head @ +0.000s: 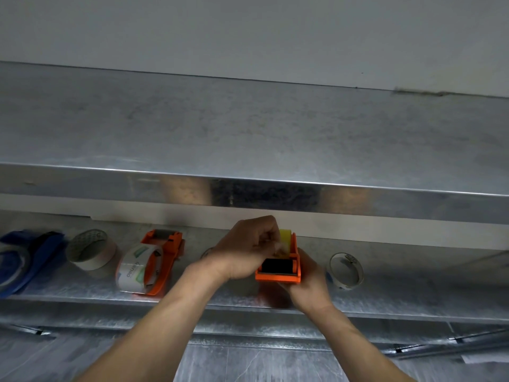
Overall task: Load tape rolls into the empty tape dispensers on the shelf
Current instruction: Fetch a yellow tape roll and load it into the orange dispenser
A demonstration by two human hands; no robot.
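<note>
An orange tape dispenser (pixel 278 275) with a black roller is held over the lower shelf (pixel 248 299); my right hand (pixel 308 285) grips it from below. A yellowish tape roll (pixel 285 236) sits in it at the far end. My left hand (pixel 248 249) is over the dispenser, its fingers pinching the tape end near the roll. A second orange dispenser (pixel 162 257) loaded with a clear printed roll (pixel 137 267) lies on the shelf to the left.
On the same shelf lie a blue dispenser (pixel 24 257) at far left, a beige tape roll (pixel 91 253), and a thin clear roll (pixel 346 270) at right. A metal upper shelf (pixel 248 139) overhangs the hands. Grey floor lies below.
</note>
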